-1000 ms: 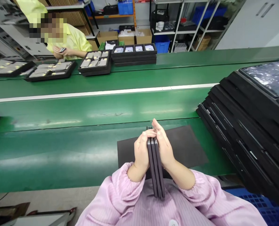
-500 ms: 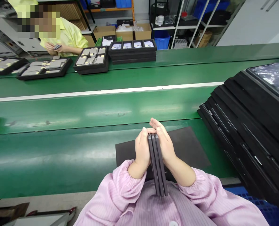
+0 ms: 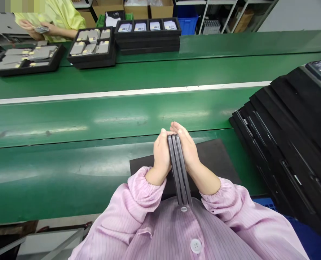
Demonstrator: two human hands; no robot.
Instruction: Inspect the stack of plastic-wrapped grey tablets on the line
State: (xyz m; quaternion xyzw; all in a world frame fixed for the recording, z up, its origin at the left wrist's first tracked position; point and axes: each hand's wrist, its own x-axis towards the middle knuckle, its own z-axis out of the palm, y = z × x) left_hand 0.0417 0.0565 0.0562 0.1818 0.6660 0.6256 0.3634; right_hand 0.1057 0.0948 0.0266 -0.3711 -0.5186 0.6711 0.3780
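I find the left hand (image 3: 162, 155) and right hand (image 3: 188, 153) closed flat against a pack of three thin dark slabs (image 3: 180, 177), pressed between the palms and held on edge over the black rectangular mat (image 3: 217, 159) on the green conveyor bench (image 3: 68, 173). Stacked black moulded trays (image 3: 285, 137) stand to the right. My judgement: even palm pressure and flush slab edges suit this grip, since a loose middle slab could slip

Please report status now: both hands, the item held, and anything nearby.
Left hand and right hand pressed on dark flat panels, held edge-up together. Black mat beneath. Black tray stack at right, apart.
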